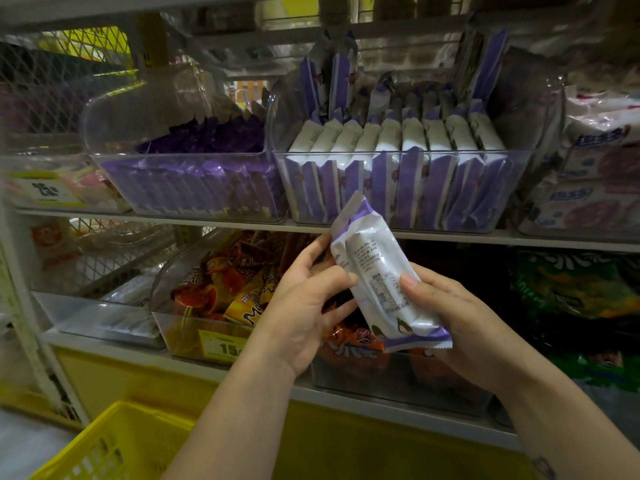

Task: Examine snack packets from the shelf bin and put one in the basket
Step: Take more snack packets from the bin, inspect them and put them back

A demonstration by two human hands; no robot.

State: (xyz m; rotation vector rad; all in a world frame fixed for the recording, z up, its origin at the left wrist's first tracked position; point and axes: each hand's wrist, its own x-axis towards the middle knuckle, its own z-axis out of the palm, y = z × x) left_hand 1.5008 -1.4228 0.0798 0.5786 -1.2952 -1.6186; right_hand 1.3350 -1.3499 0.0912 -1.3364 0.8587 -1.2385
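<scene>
White-and-purple snack packet (379, 271) at centre frame, tilted, printed back facing the camera, in front of the lower shelf and just below the clear shelf bin (346, 153) of matching packets. Left hand (304, 299) grip pinches the packet's left edge, thumb on front. Right hand (464, 317) grip pinches the lower right part, thumb on front. Fingers of both hands mostly hidden behind the packet. Packet print too small to read. Yellow basket (114, 441) at lower left, cut off by the frame edge, only a corner shows. Top of frame blurred.
</scene>
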